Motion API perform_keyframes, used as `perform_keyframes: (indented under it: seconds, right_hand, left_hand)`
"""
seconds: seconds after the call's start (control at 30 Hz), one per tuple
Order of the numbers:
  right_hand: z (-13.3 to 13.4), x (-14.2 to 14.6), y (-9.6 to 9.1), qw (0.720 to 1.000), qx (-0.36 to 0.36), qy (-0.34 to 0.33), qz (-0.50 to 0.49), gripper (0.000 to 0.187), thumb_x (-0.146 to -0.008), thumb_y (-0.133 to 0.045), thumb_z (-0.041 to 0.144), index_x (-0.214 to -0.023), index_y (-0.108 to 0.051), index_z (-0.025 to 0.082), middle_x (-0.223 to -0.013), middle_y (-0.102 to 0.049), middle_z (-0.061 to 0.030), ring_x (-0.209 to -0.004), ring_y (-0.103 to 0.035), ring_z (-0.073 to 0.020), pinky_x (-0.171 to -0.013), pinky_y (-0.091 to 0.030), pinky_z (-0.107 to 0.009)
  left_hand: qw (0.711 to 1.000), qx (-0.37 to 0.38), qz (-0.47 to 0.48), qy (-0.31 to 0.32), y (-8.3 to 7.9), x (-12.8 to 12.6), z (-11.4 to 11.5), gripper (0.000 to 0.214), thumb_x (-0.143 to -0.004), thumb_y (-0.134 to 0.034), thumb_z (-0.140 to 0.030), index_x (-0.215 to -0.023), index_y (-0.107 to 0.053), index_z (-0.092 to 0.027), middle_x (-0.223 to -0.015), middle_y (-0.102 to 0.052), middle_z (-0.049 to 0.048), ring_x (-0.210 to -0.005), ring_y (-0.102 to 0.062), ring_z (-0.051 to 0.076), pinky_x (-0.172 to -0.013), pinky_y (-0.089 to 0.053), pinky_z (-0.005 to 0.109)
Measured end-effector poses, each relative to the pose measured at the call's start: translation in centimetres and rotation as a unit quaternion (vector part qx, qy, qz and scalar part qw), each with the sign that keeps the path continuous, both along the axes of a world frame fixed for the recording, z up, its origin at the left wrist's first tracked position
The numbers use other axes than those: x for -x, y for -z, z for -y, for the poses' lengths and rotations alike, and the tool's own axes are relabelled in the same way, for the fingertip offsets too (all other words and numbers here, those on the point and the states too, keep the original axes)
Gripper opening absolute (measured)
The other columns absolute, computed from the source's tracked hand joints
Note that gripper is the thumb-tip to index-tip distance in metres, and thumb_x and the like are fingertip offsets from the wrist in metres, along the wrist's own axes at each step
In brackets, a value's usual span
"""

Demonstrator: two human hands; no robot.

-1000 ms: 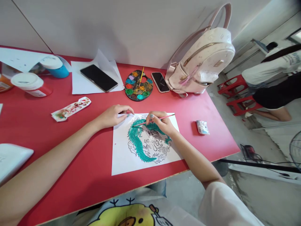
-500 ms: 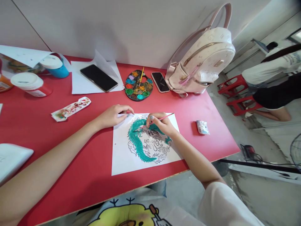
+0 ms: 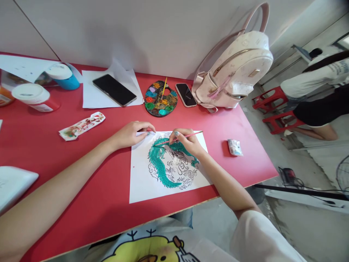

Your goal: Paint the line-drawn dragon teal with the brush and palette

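Observation:
A white sheet of paper (image 3: pixel 141 189) lies on the red table, bearing a line drawing of a dragon (image 3: pixel 157 160) whose body is largely painted teal. My right hand (image 3: pixel 187 142) pinches a thin pink paintbrush (image 3: pixel 195 134), its tip at the upper left curve of the dragon. At the sheet's upper left corner, my left hand (image 3: pixel 135 134) grips the paper's edge between thumb and fingers. Beyond the sheet sits a dark paint palette (image 3: pixel 152 105) with several colours, and a yellow-handled brush (image 3: pixel 164 87) rests on it.
Two phones (image 3: pixel 114 89) (image 3: pixel 185 95) and a pale pink backpack (image 3: pixel 234 72) stand along the wall. Paint jars (image 3: pixel 35 97) and a stained tissue (image 3: pixel 81 126) are at left. A small packet (image 3: pixel 235 147) lies right. Two people sit on red stools (image 3: pixel 280 122) beyond the table.
My right hand has shifted slightly, and the brush tip has moved up and a little left on the dragon. My left hand stays at the paper's corner.

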State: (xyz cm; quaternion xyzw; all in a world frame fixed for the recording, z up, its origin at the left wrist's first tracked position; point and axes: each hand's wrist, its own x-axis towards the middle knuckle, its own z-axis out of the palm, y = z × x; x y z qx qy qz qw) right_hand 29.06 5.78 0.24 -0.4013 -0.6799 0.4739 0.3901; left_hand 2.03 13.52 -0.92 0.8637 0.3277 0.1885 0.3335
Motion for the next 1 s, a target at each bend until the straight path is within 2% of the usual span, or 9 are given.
perform_keyframes:
  seconds: [0.17,0.33,0.5,0.63,0.8,0.93,1.0]
  right_hand:
    - [0.06,-0.04,-0.01,0.998,0.022,-0.051,-0.002,0.059,-0.106,-0.052,0.065,-0.077,-0.073,0.018,-0.073,-0.072,-0.0040,-0.069,-0.067,-0.0136,-0.072,-0.056,-0.028]
    - [0.03,-0.01,0.09,1.000,0.011,0.009,-0.002,0.062,-0.105,-0.051,0.068,-0.076,-0.072,0.018,-0.074,-0.073,-0.0046,-0.068,-0.069,-0.0150,-0.072,-0.058,-0.029]
    - [-0.01,0.03,0.05,1.000,0.016,-0.019,-0.002,0.064,-0.103,-0.050,0.072,-0.075,-0.071,0.019,-0.071,-0.072,-0.0041,-0.065,-0.068,-0.0154,-0.070,-0.058,-0.030]
    - [0.03,0.03,-0.17,1.000,0.009,0.013,0.009,0.063,-0.104,-0.050,0.071,-0.076,-0.072,0.019,-0.075,-0.074,-0.0053,-0.070,-0.070,-0.0163,-0.073,-0.060,-0.030]
    - [0.03,0.02,-0.16,1.000,0.020,-0.019,-0.004,0.064,-0.103,-0.051,0.072,-0.074,-0.071,0.018,-0.070,-0.072,-0.0046,-0.065,-0.068,-0.0158,-0.069,-0.059,-0.030]
    - [0.03,0.01,-0.17,1.000,0.011,0.016,0.013,0.065,-0.103,-0.050,0.073,-0.074,-0.071,0.019,-0.072,-0.073,-0.0051,-0.067,-0.069,-0.0162,-0.072,-0.060,-0.030]
    - [0.03,-0.01,-0.18,1.000,0.010,0.012,0.013,0.065,-0.102,-0.050,0.074,-0.074,-0.070,0.019,-0.073,-0.074,-0.0052,-0.067,-0.069,-0.0159,-0.072,-0.059,-0.030]
  left_hand:
    - [1.000,0.001,-0.003,0.001,-0.08,0.02,-0.02,0.032,-0.089,-0.049,-0.027,-0.109,-0.074,-0.022,-0.086,-0.072,0.0013,-0.081,-0.064,0.018,-0.093,-0.049,0.034]
    - [1.000,0.000,0.002,-0.001,0.02,0.08,-0.05,0.032,-0.089,-0.049,-0.027,-0.108,-0.074,-0.021,-0.088,-0.073,0.0020,-0.082,-0.064,0.018,-0.094,-0.049,0.035]
    - [1.000,-0.001,0.000,0.002,0.13,0.05,-0.07,0.032,-0.089,-0.049,-0.027,-0.108,-0.074,-0.022,-0.090,-0.075,0.0021,-0.082,-0.065,0.018,-0.095,-0.049,0.035]
    - [1.000,-0.002,0.000,0.001,0.02,0.03,-0.07,0.031,-0.090,-0.050,-0.026,-0.108,-0.074,-0.023,-0.090,-0.076,0.0021,-0.083,-0.065,0.018,-0.094,-0.050,0.035]
    - [1.000,0.000,-0.002,0.001,-0.08,0.06,-0.05,0.030,-0.090,-0.050,-0.026,-0.108,-0.074,-0.022,-0.091,-0.076,0.0026,-0.085,-0.065,0.018,-0.096,-0.049,0.035]
    - [1.000,-0.001,-0.004,0.003,-0.15,0.01,-0.01,0.031,-0.090,-0.049,-0.026,-0.108,-0.074,-0.022,-0.090,-0.075,0.0027,-0.085,-0.065,0.018,-0.097,-0.049,0.035]
    - [1.000,-0.002,-0.004,0.004,-0.19,-0.03,-0.01,0.031,-0.090,-0.049,-0.026,-0.108,-0.074,-0.022,-0.090,-0.075,0.0026,-0.085,-0.065,0.018,-0.097,-0.049,0.035]
